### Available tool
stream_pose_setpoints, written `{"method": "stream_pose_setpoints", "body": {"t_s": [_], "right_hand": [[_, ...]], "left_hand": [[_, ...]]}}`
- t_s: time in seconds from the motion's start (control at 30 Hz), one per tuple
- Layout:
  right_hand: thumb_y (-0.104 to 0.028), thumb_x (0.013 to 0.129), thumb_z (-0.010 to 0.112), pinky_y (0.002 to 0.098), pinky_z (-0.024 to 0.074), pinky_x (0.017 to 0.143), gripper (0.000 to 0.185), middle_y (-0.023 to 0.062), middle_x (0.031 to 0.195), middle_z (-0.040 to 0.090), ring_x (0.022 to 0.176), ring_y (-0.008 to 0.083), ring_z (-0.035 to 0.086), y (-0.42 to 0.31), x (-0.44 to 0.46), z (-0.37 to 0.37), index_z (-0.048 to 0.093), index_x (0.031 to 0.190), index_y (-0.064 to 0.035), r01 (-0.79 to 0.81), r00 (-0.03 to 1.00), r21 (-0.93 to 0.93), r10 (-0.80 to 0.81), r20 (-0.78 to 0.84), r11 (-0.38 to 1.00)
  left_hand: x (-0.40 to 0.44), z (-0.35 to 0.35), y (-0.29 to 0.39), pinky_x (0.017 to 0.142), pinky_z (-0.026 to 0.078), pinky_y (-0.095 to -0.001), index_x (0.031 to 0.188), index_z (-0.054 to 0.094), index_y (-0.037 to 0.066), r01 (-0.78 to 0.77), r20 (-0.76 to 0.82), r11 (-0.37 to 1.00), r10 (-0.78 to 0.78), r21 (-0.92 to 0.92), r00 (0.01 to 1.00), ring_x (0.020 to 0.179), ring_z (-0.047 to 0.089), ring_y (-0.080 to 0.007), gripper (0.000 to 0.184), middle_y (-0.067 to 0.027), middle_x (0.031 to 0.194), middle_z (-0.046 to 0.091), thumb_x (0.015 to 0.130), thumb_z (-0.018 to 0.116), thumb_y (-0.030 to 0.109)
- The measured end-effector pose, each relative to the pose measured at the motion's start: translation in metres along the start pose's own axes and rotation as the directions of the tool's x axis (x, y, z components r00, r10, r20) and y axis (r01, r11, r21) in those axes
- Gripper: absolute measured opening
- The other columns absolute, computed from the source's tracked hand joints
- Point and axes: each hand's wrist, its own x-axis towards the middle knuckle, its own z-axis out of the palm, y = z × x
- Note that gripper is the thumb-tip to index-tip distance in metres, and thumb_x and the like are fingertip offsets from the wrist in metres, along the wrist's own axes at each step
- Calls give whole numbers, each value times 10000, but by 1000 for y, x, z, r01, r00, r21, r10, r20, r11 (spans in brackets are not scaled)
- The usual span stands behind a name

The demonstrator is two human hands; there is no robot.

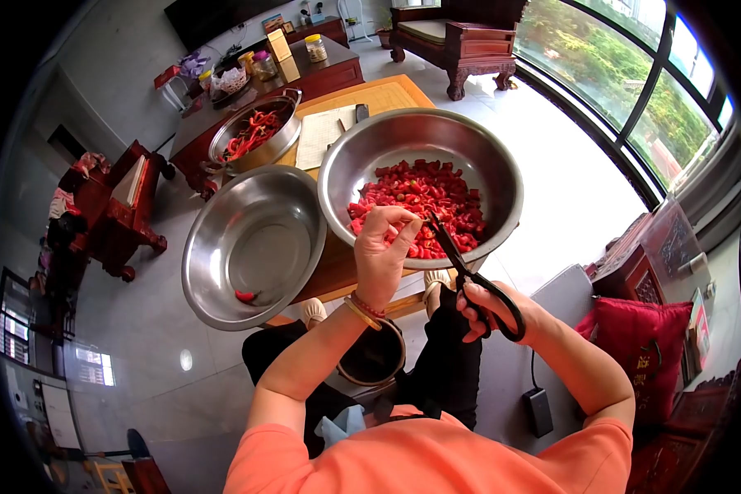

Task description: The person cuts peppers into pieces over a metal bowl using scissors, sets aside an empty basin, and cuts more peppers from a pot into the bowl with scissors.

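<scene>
Over the near rim of a large steel basin [342, 156], my left hand [384, 247] has thumb and forefinger pinched together; what they hold is too small to make out. Black scissors [461, 262] are gripped in my right hand [494, 311], their blades pointing up and left, close to my left fingertips. Many cut red pepper pieces [420, 198] lie in this basin. To its left, a second steel basin [263, 239] holds one red pepper [245, 295] near its lower edge. Whole red peppers [253, 134] fill part of a steel pot [284, 144] behind.
The basins stand on a wooden table [387, 89], beside a notepad [317, 136]. Below, a dark bucket [372, 354] sits between the legs. A cabinet with jars [315, 48] is at the back; a red cushion [638, 354] lies at the right.
</scene>
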Motion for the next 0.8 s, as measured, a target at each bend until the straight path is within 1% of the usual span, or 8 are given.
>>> {"method": "stream_pose_setpoints", "body": {"t_s": [0.07,0.23,0.33,0.43,0.53,0.67,0.8], "right_hand": [[-511,849,513,256,527,572,470,-4,659,433,531,72,463,1,0,1,510,821,-42,1,1000,4,-1,-3,1000],[-504,842,536,266,527,565,469,-6,652,429,515,70,452,2,0,1,505,821,-36,-2,1000,21,2,-7,1000],[-401,905,476,292,540,583,384,-5,632,428,483,79,441,4,1,0,525,812,-31,8,1000,-28,-8,-26,1000],[-391,909,474,288,540,577,383,-10,615,417,452,72,421,4,2,0,519,787,-31,33,999,-68,-35,-23,997],[-483,837,562,276,528,553,448,-17,635,415,486,67,439,8,3,0,501,805,-41,38,999,-10,-38,-30,999],[-488,851,534,268,530,554,452,-10,643,416,495,68,444,3,1,5,497,803,-40,36,999,17,-36,-1,999],[-493,860,513,264,533,561,459,-3,655,415,507,69,450,3,3,6,494,805,-38,19,1000,29,-19,1,999]], "left_hand": [[0,2,0,667,396,-230,838,604,56,20,-26,999,-21,-46,999,759,496,-99,66,-4,832,569,794,651,68],[-1,2,1,671,395,-230,837,603,50,43,-19,998,-44,-34,999,758,495,-106,68,-6,833,573,792,651,66],[-2,1,1,668,395,-230,839,603,47,71,-17,997,-71,-36,997,751,496,-108,69,-7,833,574,792,650,67],[-2,-1,0,656,393,-227,843,605,47,85,-9,996,-85,-26,996,738,495,-102,70,-7,831,574,794,649,71],[-3,-1,-2,642,389,-221,849,608,51,91,-14,995,-91,-44,996,726,490,-88,68,-3,833,574,798,646,74],[-2,-2,-3,634,384,-214,853,612,57,72,-18,995,-74,-73,997,714,483,-72,66,6,834,574,801,646,76],[-2,-3,-2,632,383,-214,853,612,62,103,-12,990,-105,-98,994,712,482,-71,64,9,834,575,801,647,79]]}}
